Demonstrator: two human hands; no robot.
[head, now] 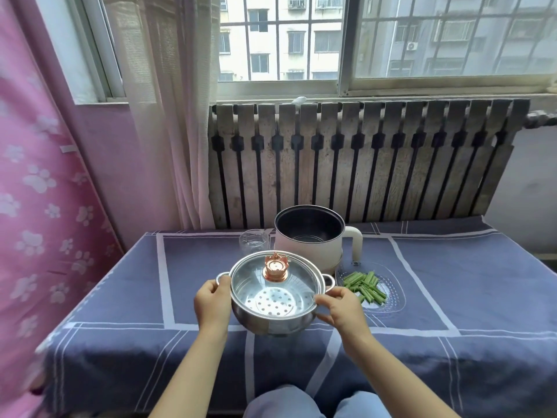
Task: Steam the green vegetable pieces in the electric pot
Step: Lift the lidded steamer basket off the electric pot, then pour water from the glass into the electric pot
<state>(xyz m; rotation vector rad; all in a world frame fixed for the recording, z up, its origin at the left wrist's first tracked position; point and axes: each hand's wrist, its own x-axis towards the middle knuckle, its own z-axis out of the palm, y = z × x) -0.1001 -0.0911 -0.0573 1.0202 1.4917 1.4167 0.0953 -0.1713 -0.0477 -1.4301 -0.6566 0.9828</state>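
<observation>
Both hands hold the steel steamer basket (pixel 272 322) at the table's (pixel 452 297) near-centre, tilted w/ its far rim higher. Left hand (pixel 212 303) is closed on the basket's rim just below the left loop handle (pixel 222 277), at approx 9 o'clock on the basket. Right hand (pixel 342 309) grips the rim at approx 3 o'clock, just below the right loop handle (pixel 330 283), fingers curled narrow. Glass lid (pixel 271 285) sits on the basket, copper-coloured knob (pixel 275 268) toward 12 o'clock; the holed bottom shows thru the glass.

Electric pot (pixel 310 236) – white, dark inside, lid off – stands at 12 o'clock from the basket, just behind it, handle (pixel 354 245) pointing to 3 o'clock. A small clear glass (pixel 254 241) stands just beside the pot at its 9 o'clock.

Green vegetable pieces (pixel 364 286) lie in a loose pile on a clear plate (pixel 391 297) at approx 2 o'clock from the basket, near the right hand – not touching it, in front of the pot's handle.

Table has a blue cloth w/ pale lines. A radiator (pixel 361 164) runs behind it under the window (pixel 331 40); a pink paw-print curtain (pixel 39 191) hangs at 9 o'clock.
</observation>
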